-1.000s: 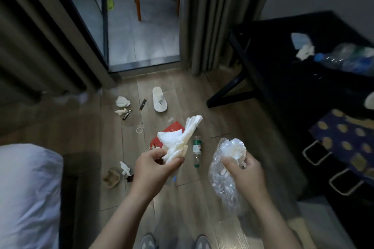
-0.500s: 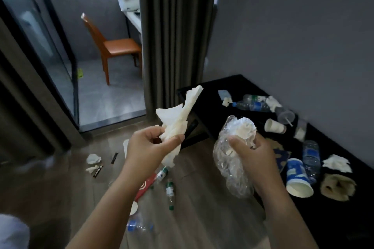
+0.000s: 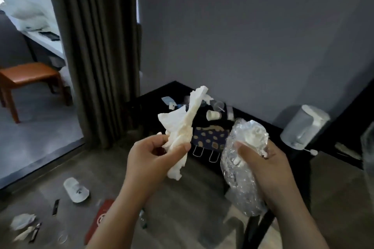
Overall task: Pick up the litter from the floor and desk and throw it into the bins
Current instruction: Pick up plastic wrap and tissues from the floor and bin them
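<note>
The left thumb and fingers (image 3: 180,148) pinch a white tissue (image 3: 182,125), which sticks up and hangs down from the left hand (image 3: 151,161). The right fingers, thumb (image 3: 245,150) in front, curl tight round a clear bag (image 3: 236,180) with white scraps inside. The right hand (image 3: 265,163) holds it up near the tissue, not touching.

Behind them is a black desk (image 3: 273,129) with a cup (image 3: 213,115), a spotted cloth (image 3: 210,137) and a white jug (image 3: 303,127). The tissue hides some desk litter. On the floor (image 3: 182,198) lie a slipper (image 3: 76,189), a red packet (image 3: 101,216) and a wad (image 3: 22,221).
</note>
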